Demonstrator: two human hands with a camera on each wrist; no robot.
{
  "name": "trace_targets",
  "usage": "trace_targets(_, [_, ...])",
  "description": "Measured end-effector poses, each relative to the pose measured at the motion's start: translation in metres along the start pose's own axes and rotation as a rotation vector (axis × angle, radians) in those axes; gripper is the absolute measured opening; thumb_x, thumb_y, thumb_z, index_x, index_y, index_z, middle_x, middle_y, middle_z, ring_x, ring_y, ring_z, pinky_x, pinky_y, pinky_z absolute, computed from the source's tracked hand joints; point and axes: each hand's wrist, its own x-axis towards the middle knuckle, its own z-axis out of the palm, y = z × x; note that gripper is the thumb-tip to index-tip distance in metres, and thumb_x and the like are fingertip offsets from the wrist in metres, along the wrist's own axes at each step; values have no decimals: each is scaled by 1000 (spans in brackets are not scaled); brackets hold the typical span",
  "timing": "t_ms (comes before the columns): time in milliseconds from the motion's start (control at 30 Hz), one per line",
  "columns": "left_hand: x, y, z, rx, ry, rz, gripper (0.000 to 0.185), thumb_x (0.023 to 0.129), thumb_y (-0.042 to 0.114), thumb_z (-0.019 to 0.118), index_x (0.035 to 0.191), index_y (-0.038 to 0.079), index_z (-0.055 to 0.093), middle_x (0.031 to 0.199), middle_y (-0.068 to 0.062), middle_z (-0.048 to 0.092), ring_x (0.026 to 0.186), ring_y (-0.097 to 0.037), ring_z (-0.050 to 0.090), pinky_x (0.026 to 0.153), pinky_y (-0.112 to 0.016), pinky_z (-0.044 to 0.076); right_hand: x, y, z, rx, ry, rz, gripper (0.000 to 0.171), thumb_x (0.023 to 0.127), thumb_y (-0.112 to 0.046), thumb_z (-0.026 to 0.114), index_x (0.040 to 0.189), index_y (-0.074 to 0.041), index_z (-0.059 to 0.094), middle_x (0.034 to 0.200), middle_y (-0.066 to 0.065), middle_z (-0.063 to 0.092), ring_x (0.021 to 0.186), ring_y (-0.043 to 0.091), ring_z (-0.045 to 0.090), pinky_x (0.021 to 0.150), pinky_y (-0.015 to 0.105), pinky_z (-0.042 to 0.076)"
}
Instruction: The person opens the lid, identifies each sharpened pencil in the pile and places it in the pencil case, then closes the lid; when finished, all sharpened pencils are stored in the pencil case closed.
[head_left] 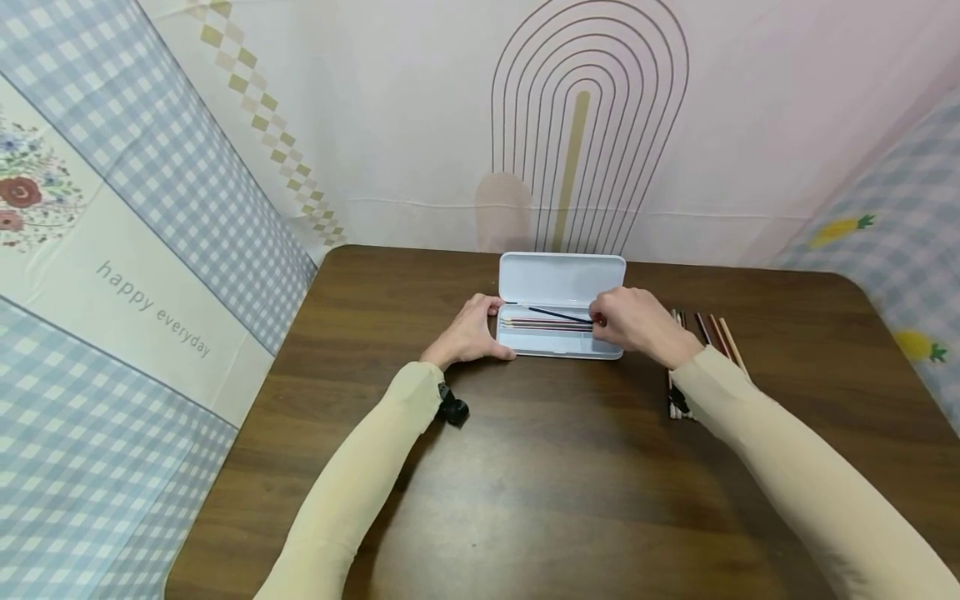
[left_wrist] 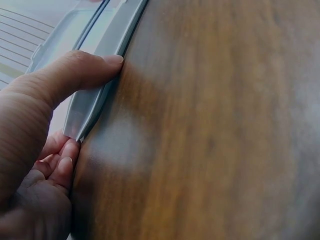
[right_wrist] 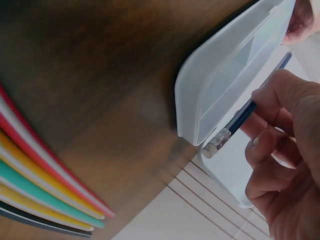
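A pale, open pencil case (head_left: 562, 344) lies at the far side of the table with its lid (head_left: 562, 279) tilted up. My left hand (head_left: 467, 335) grips its left end; in the left wrist view the thumb (left_wrist: 87, 70) presses the front edge and the other fingers curl at the end wall. Between thumb and fingers, my right hand (head_left: 636, 321) pinches a dark blue pencil (right_wrist: 242, 115) near its eraser end (right_wrist: 217, 142). That pencil slants over the case, above several pencils (head_left: 543, 324) lying lengthwise inside.
To the right of the case, several more pencils (head_left: 723, 337) lie on the brown table (head_left: 525, 483), partly hidden by my right forearm. Close up they include a striped green one (right_wrist: 45, 192). A patterned cloth (head_left: 420, 125) hangs behind the table's far edge.
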Motion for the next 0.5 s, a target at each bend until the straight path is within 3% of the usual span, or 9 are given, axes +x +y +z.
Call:
trace_targets(233, [0, 1, 0, 9, 0, -5, 93, 74, 27, 98, 152, 2, 53, 146, -17, 54, 139, -31, 51, 124, -45, 44, 17, -1, 4, -100, 55, -91, 24, 78, 2, 68, 64, -14, 58, 66, 0, 57, 60, 15, 42, 56, 37, 42])
trace_targets(500, [1, 0, 0, 15, 7, 2, 94, 72, 28, 99, 151, 3, 54, 144, -16, 54, 137, -30, 51, 123, -45, 45, 29, 1, 12, -156, 63, -97, 28, 78, 1, 70, 62, -15, 55, 65, -2, 54, 61, 15, 38, 56, 35, 37])
